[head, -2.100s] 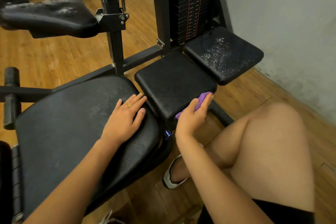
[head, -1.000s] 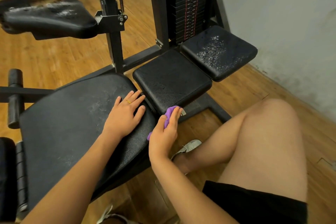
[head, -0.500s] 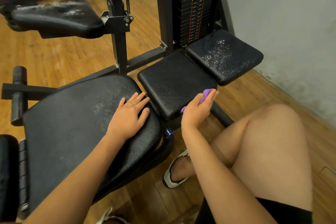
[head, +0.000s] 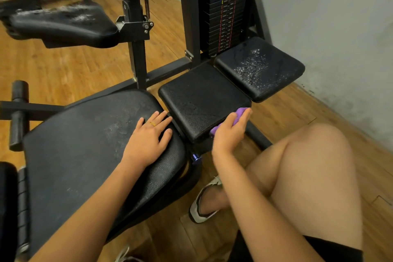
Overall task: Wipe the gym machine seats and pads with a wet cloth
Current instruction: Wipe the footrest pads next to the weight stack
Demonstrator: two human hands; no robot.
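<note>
My right hand [head: 230,132] presses a purple cloth [head: 240,112] against the near right side edge of the middle black pad [head: 200,98]; most of the cloth is hidden behind my fingers. My left hand [head: 148,140] rests flat, fingers spread, on the large black seat [head: 80,155] at its right end. Beyond the middle pad sits another black pad [head: 259,68] with cracked, flaking vinyl on top. A further worn pad [head: 61,23] hangs on the upright frame at the upper left.
The weight stack [head: 227,6] rises behind the pads beside a grey wall [head: 329,27]. A roller handle [head: 19,112] sticks out at the left. My bare knee [head: 314,166] and shoe [head: 204,204] are over the wooden floor [head: 63,66] at the right.
My right hand slid the cloth along the middle pad's side edge, toward me and back out to the far corner. My left hand stayed on the seat.
</note>
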